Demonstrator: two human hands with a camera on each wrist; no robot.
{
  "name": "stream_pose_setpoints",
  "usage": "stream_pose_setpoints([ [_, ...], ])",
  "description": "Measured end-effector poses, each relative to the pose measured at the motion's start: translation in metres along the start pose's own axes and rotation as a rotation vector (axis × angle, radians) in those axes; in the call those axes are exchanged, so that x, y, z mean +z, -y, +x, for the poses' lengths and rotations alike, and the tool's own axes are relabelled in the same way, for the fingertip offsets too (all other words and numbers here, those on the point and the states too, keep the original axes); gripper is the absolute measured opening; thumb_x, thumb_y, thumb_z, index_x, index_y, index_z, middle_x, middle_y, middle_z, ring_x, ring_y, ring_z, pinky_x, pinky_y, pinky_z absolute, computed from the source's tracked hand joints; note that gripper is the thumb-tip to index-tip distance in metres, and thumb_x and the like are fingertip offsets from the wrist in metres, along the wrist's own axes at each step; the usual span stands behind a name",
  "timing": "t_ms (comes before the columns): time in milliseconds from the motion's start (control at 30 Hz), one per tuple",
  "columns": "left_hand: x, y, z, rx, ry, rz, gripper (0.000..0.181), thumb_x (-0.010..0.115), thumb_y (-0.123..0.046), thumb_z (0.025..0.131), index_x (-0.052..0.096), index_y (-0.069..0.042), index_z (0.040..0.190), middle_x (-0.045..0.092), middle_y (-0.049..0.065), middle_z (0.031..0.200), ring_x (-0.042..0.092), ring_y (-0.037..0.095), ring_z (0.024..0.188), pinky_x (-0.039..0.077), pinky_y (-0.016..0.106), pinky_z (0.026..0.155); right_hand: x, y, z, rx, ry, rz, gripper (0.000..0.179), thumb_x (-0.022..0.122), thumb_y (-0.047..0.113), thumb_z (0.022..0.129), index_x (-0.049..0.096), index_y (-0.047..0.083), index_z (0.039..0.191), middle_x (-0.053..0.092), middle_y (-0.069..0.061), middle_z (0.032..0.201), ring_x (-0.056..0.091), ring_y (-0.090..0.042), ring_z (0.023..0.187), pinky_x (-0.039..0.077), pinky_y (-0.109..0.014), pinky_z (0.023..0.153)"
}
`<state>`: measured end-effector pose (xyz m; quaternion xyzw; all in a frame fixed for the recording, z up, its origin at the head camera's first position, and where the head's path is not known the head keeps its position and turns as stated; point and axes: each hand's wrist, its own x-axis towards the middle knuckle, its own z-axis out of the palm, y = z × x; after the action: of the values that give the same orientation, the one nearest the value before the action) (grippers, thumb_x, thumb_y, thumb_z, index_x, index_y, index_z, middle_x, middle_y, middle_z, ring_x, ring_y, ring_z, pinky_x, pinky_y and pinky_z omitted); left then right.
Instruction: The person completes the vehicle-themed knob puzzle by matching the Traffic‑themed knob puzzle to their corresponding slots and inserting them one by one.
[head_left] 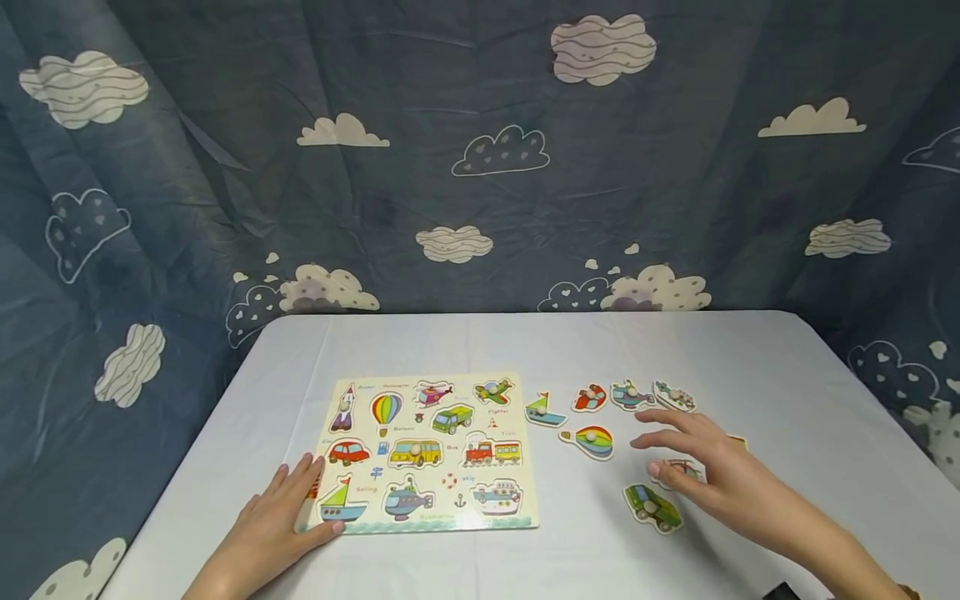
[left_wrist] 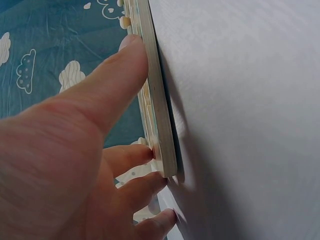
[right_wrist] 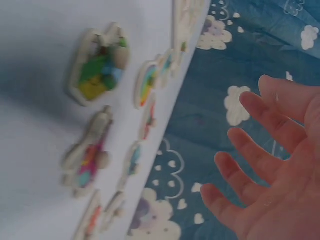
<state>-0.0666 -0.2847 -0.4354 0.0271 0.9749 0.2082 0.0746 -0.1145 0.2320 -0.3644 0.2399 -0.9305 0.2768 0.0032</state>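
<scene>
A wooden peg puzzle board [head_left: 435,527] with printed vehicles lies on the left half of the table. My left hand [head_left: 272,521] rests at its lower left corner, fingers along the side and thumb [left_wrist: 117,75] on the front edge. Over the loose pieces to the right hovers my right hand [head_left: 701,458], fingers spread and holding nothing. Below it are a green truck piece [head_left: 654,508] and a partly covered helicopter piece [head_left: 684,470]. Farther left lie a balloon piece [head_left: 592,442] and a sailboat piece [head_left: 545,411].
Behind the right hand's fingertips lie a red piece [head_left: 589,398], a blue submarine piece [head_left: 632,396] and a ship piece [head_left: 673,397]. Another piece [head_left: 738,442] is mostly hidden by the right hand. A cloud-patterned curtain [head_left: 465,208] hangs behind the white table [head_left: 585,567].
</scene>
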Motion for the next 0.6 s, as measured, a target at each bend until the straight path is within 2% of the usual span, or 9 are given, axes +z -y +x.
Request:
stream_pose_setpoints([
  [133,0.0,0.0,0.0,-0.003,-0.003,0.003,0.101,0.065,-0.071,0.078,0.036,-0.008,0.152,0.031,0.023,0.155,0.021,0.052,0.14,0.021,0.078,0.098,0.008,-0.005,-0.007,0.035,-0.02,-0.012,0.024,0.076,0.022,0.087,0.071,0.028,0.11,0.053,-0.002,0.136,0.044,-0.034,0.127,0.042,-0.064,0.093],
  [367,0.001,-0.001,0.003,-0.009,0.014,0.012,0.104,0.064,-0.072,0.078,0.035,-0.006,0.152,0.029,0.024,0.155,0.021,0.054,0.14,0.022,0.078,0.097,0.018,-0.013,-0.018,0.078,-0.089,-0.053,0.023,0.078,0.023,0.086,0.073,0.029,0.108,0.054,-0.003,0.135,0.052,-0.025,0.114,0.044,-0.057,0.09],
  [600,-0.001,-0.001,0.002,-0.016,0.02,0.008,0.104,0.065,-0.071,0.078,0.034,-0.005,0.152,0.03,0.025,0.155,0.019,0.055,0.14,0.021,0.078,0.098,0.024,-0.019,-0.026,0.034,-0.192,-0.045,0.028,0.08,0.014,0.083,0.072,0.024,0.108,0.054,-0.005,0.134,0.047,-0.037,0.123,0.04,-0.064,0.09],
])
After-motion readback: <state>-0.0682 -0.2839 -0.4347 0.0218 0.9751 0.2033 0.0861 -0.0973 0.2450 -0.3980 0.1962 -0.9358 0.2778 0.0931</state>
